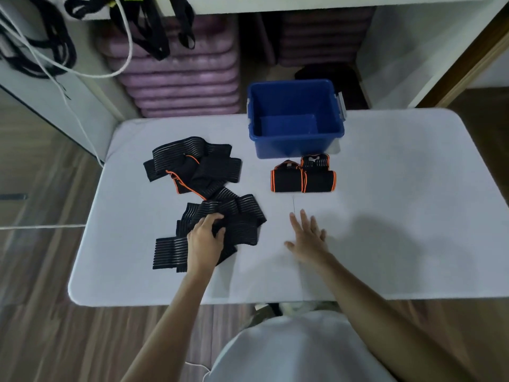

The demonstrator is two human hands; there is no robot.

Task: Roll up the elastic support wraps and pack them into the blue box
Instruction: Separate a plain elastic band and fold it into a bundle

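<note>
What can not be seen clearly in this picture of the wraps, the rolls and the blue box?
Head view only:
- Loose wraps: they overlap in a heap, so their number cannot be counted.
- Wrap under the left hand: the hand covers the part it grips.
- Rolled wraps: the front two hide most of a third one behind them.
- Blue box: its near wall hides the front strip of its floor.
- Right hand: motion blur softens its fingers.

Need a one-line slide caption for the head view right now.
Left hand grips an unrolled wrap; right hand open; rolled wraps before the empty blue box.
</note>
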